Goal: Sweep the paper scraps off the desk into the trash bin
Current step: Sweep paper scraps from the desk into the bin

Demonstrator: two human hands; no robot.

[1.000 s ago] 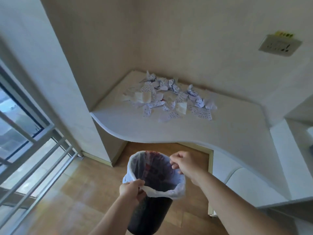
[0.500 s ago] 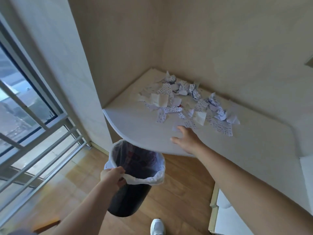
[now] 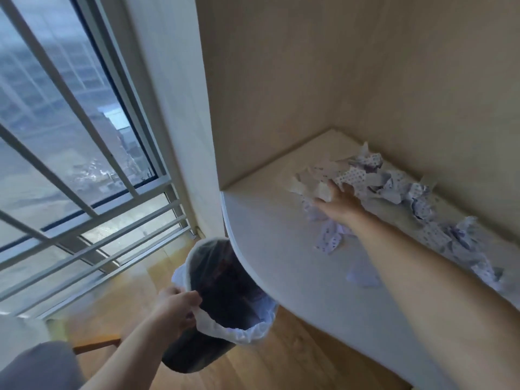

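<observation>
Bin: I hold the bin (image 3: pixel 225 299) tucked under the desk's curved front edge, mouth tilted up toward the overhang, so whatever clears the edge should drop straight in.
Left hand: my left hand (image 3: pixel 180 306) is pinched on the liner (image 3: pixel 242 332) at the bin's near rim. This grip both carries the bin and keeps the bag mouth from folding shut.
Right hand: my right hand (image 3: pixel 342 202) is flat, fingers spread, palm down on the desk (image 3: pixel 287 249), reaching to the left end of the pile near the back-left corner. I judge it is laid beyond the scraps so a pull drags them toward the front edge.
Scraps: the scraps (image 3: pixel 394 187) all lie on the desk, strung along the back edge from the corner out to the right, with a few loose ones (image 3: pixel 329 240) nearer the middle under my forearm. None visible in the bin; its inside is too dark to be sure.
Stage: sweep set up, first pull not yet made.
Risk: bin covers only a short stretch of the edge; light paper could flutter past onto the floor (image 3: pixel 295 358).
Blur: frame is soft, fine contact unclear.
</observation>
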